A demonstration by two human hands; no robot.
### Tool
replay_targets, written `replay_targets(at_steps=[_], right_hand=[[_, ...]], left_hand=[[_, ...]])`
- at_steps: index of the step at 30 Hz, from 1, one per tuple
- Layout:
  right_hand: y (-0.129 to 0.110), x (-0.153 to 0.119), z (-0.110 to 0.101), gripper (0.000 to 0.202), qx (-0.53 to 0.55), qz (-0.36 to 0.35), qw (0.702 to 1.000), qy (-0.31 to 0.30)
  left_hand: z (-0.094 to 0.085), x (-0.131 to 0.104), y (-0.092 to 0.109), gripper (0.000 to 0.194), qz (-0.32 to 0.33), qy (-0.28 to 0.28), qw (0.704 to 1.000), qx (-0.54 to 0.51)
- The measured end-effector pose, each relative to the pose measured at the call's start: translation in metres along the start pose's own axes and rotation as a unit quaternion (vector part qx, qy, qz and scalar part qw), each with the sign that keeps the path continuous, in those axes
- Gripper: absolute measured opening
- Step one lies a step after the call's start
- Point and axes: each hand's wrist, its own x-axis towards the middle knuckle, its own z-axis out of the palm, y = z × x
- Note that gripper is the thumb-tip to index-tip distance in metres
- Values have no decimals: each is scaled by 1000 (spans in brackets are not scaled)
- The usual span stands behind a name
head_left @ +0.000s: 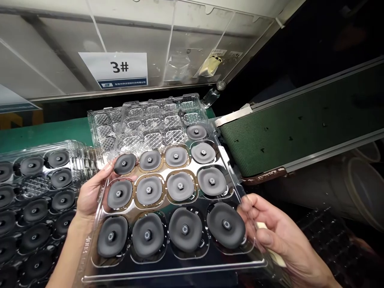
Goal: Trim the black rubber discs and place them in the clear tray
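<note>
A clear plastic blister tray (174, 267) fills the middle of the head view, held up and tilted. Dark grey rounded discs (180, 186), each with a small hub in its centre, sit in its nearer pockets; farther pockets show bare. My left hand (90, 192) grips the tray's left edge, fingers partly seen through the plastic. One disc (125, 164) beside those fingertips looks tilted in its pocket. On the right edge, my right hand (273, 228) is closed, thumb above and fingers along the side. A cream strip (271, 246) shows against that hand; its kind is unclear.
Stacked clear trays (81, 156) filled with similar discs stand at the left. A green conveyor belt (300, 124) with small dark bits rises at the right. Behind the tray are a glass jar (213, 95) and a panel with a "3#" sign (115, 69).
</note>
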Motion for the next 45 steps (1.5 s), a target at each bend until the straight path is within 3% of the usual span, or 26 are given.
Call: replay_targets(at_steps=[6, 12, 26, 33, 39, 45], right_hand=[[0, 13, -6, 61, -26, -38, 999, -25], [4, 21, -9, 61, -21, -26, 999, -26], [0, 32, -1, 61, 9, -18, 999, -25], [6, 37, 0, 49, 19, -37, 999, -34], [19, 29, 4, 31, 43, -69, 996, -41], [27, 11, 5, 30, 93, -74, 991, -62]], left_hand=[[5, 4, 2, 31, -2, 8, 1000, 18], [12, 5, 2, 34, -9, 18, 999, 26], [4, 11, 5, 34, -16, 31, 999, 5], [1, 11, 7, 36, -12, 36, 999, 26], [-3, 12, 7, 40, -14, 19, 997, 71], [0, 4, 3, 40, -2, 19, 993, 114]])
